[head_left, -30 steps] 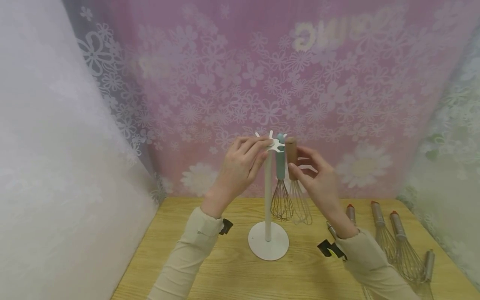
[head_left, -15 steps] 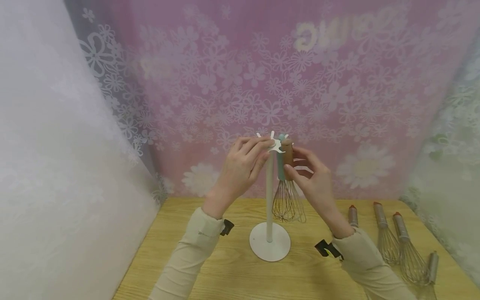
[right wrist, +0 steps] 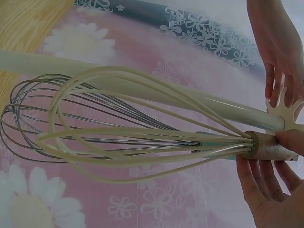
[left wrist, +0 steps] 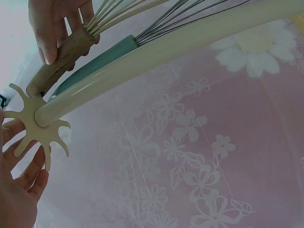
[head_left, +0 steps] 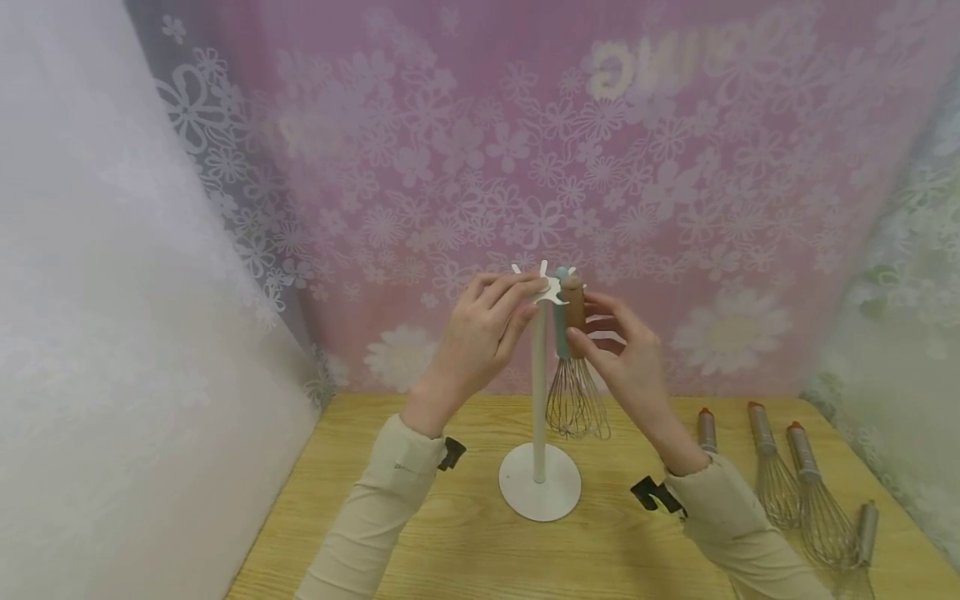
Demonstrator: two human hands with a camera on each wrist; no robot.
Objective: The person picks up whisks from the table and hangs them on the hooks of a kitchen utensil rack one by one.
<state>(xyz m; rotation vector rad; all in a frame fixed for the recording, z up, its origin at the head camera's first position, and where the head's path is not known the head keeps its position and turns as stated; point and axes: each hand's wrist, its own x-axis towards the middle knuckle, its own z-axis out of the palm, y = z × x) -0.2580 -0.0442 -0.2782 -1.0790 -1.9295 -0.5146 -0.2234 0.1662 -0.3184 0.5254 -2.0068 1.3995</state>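
Wood, brown and grained, is forming the stubby, rounded handle of a whisk (head_left: 573, 310), whose thick, pale wires are bulging into a balloon. My right hand (head_left: 632, 346) is pinching that handle, thumb and fingers on opposite sides, and the wires are hanging just below my grip. The handle's top is meeting the white, curved-pronged hook plate (left wrist: 45, 132) of a slim stand (head_left: 538, 392); whether a prong is holding it, I am not managing to tell. My left hand (head_left: 476, 333) is resting fairly straight fingers on the plate. Just behind, a teal-handled whisk (left wrist: 102, 59) with thin metal wires is hanging, partly hidden. In the left wrist view, both sets of wires are running out of frame. On the wood-grain table (head_left: 450, 542), red-tipped metal whisks (head_left: 802, 454) are lying to the right, one disappearing behind my sleeve (head_left: 750, 521).
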